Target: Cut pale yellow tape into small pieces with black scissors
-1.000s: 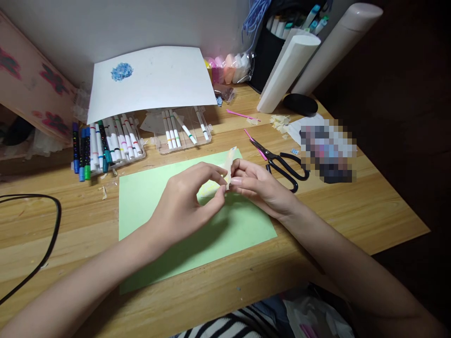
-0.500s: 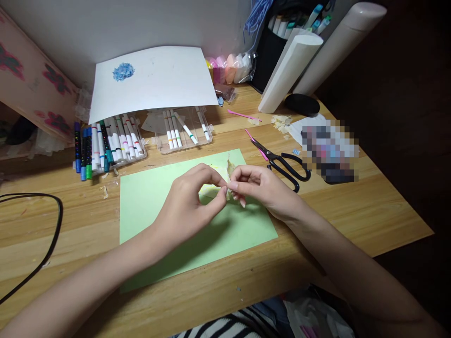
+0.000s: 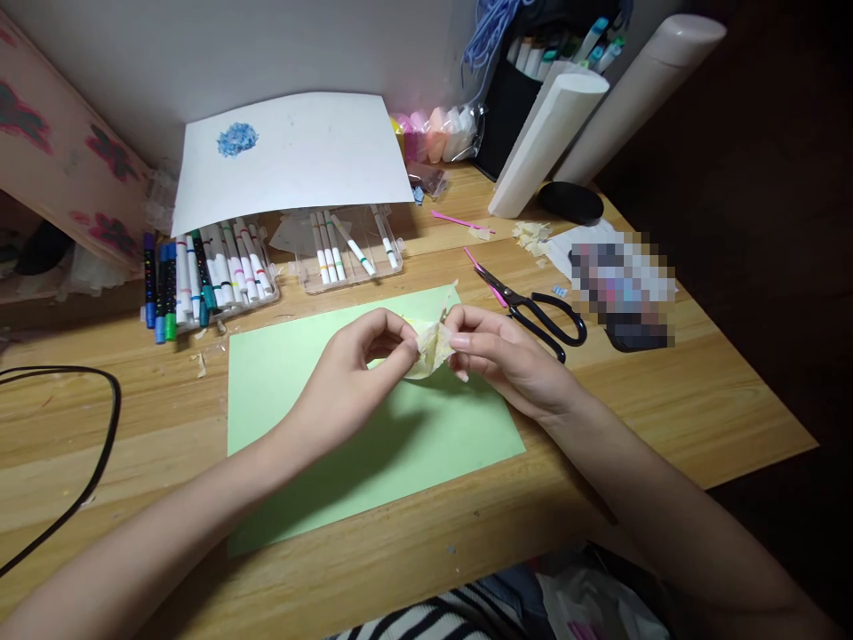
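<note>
Between my two hands is a small, crinkled piece of pale yellow paper [image 3: 432,348], held above a light green sheet [image 3: 293,444]. My left hand [image 3: 363,369] pinches its left side between thumb and forefinger. On the right side, the thumb and fingers of my right hand [image 3: 499,356] grip the same piece. A fold runs down its middle, and my fingers hide its outer edges. Black-handled scissors [image 3: 546,318] lie just beyond my right hand, blades pointing away to the left.
White-barrelled markers [image 3: 227,258] lie in clear cases under a white sheet [image 3: 320,151] with a blue patch. Torn pale scraps [image 3: 531,236] and a pink stick [image 3: 459,220] lie behind the scissors. A white box [image 3: 546,147] stands at back right; a black cable [image 3: 110,427] curves at left.
My hands have drawn slightly apart, and the yellow paper between them is spread wider, showing more of its surface. The things on the table have stayed in place.
</note>
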Available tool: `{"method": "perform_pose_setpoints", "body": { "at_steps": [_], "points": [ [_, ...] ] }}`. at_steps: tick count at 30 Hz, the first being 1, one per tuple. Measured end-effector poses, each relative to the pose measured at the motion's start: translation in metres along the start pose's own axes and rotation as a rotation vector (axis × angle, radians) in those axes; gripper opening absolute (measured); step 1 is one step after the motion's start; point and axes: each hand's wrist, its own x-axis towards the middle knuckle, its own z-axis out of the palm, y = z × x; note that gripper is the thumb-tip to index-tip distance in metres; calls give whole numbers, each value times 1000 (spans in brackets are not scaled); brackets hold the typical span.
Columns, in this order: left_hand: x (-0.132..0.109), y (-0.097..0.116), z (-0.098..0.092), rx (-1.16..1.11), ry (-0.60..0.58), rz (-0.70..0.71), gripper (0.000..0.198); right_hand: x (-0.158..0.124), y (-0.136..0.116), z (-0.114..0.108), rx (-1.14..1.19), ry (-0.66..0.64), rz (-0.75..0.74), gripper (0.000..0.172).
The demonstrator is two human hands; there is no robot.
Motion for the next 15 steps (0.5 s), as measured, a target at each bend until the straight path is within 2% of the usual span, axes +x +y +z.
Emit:
{"method": "perform_pose_setpoints", "body": {
  "at_steps": [9,12,15],
  "points": [
    [2,2,-7,39,35,28,9,0,1,-3,67,-44,-70,14],
    [-1,2,-7,98,24,95,9,0,2,-3,72,-55,-71,14],
    [-5,1,-3,230,39,223,9,0,2,-1,76,-56,-51,14]
  ]
}}
